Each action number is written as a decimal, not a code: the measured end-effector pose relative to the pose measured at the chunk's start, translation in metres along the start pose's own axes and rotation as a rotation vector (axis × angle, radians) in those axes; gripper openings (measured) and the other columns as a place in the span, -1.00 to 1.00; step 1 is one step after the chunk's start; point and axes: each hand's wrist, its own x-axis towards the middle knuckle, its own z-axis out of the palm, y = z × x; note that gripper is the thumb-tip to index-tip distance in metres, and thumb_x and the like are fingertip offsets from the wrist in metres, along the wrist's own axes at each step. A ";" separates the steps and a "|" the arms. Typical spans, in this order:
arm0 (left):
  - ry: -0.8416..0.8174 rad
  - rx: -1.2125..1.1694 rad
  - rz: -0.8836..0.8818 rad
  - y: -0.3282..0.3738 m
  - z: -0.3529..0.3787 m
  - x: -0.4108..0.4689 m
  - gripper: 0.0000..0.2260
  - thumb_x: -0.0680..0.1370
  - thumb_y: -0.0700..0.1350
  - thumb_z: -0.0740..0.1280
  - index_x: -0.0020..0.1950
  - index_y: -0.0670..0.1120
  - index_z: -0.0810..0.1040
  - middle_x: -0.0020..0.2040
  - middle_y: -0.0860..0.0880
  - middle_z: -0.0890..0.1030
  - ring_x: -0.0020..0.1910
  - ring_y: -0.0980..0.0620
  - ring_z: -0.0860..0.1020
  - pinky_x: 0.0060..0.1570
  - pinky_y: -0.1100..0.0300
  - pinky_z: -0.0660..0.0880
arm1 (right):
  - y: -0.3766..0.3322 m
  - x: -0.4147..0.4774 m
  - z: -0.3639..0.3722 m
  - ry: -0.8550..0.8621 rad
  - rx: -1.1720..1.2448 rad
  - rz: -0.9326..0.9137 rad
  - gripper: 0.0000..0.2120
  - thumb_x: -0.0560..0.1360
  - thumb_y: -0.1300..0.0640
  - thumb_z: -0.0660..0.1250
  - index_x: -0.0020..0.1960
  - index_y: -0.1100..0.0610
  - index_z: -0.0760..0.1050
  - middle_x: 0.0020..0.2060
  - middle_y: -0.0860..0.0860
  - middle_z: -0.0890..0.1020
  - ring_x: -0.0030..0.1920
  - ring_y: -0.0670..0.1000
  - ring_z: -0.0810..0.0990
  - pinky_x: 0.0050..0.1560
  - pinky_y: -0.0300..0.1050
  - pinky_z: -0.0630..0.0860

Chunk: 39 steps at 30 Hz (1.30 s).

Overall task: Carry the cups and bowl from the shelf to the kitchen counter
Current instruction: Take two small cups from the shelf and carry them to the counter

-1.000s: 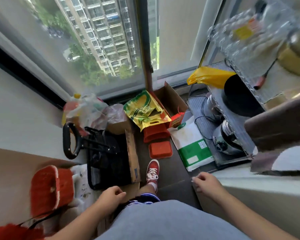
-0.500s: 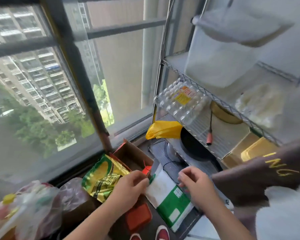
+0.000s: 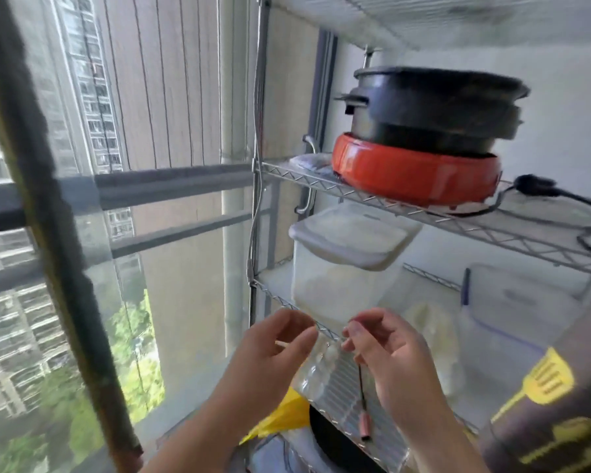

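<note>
A wire shelf rack [image 3: 355, 196] fills the right half of the view. My left hand [image 3: 270, 356] and my right hand [image 3: 386, 353] are raised side by side in front of its middle tier, fingers apart and curled, holding nothing. Just behind them on that tier stands a large translucent lidded tub [image 3: 342, 264]. No cup or bowl is recognisable; the shelf contents are blurred.
On the tier above sits a black pot [image 3: 434, 107] on a red cooker base [image 3: 413, 172] with a black cord [image 3: 539, 189]. A second lidded box [image 3: 512, 312] stands at right. A clear egg tray [image 3: 321, 373], yellow bag [image 3: 284, 418] and dark pan lie below. Window glass and frame are at left.
My view has swung up from the floor to the shelf's upper tiers. Both hands have risen from beside my lap to the middle tier's edge.
</note>
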 end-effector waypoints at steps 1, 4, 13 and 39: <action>-0.005 -0.012 0.035 0.013 0.000 0.010 -0.95 0.53 -0.14 0.42 -0.10 0.01 0.65 -0.24 0.09 0.68 -0.26 0.17 0.57 -0.24 0.39 0.44 | -0.012 0.007 -0.004 0.013 0.001 -0.041 -0.92 0.48 0.15 0.40 -0.14 -0.02 0.60 -0.26 0.07 0.70 -0.27 0.01 0.66 -0.24 -0.22 0.56; -0.002 -0.022 0.146 0.052 0.001 0.037 -0.92 0.53 -0.21 0.42 -0.10 -0.03 0.65 -0.26 0.13 0.66 -0.34 0.24 0.51 -0.29 0.41 0.40 | -0.045 0.025 -0.015 0.049 -0.010 -0.157 -0.95 0.41 0.04 0.40 -0.13 -0.03 0.60 -0.25 0.06 0.69 -0.24 0.08 0.63 -0.21 -0.13 0.55; 0.049 0.078 0.456 0.168 0.000 0.116 -0.95 0.51 -0.10 0.43 -0.05 -0.01 0.64 -0.16 0.06 0.69 -0.16 0.19 0.62 -0.15 0.27 0.53 | -0.133 0.087 -0.063 0.179 -0.119 -0.425 -0.91 0.42 0.05 0.45 -0.09 -0.03 0.59 -0.19 -0.09 0.70 -0.19 -0.12 0.65 -0.19 -0.38 0.50; 0.157 0.415 0.727 0.392 0.081 0.308 -0.56 0.41 0.28 0.39 0.15 0.04 0.52 0.04 0.04 0.63 -0.02 0.01 0.56 -0.12 0.10 0.50 | -0.337 0.203 -0.217 0.953 -0.880 -0.686 -0.43 0.29 -0.18 0.48 0.14 0.12 0.45 0.04 0.13 0.58 0.08 0.19 0.53 0.04 0.02 0.50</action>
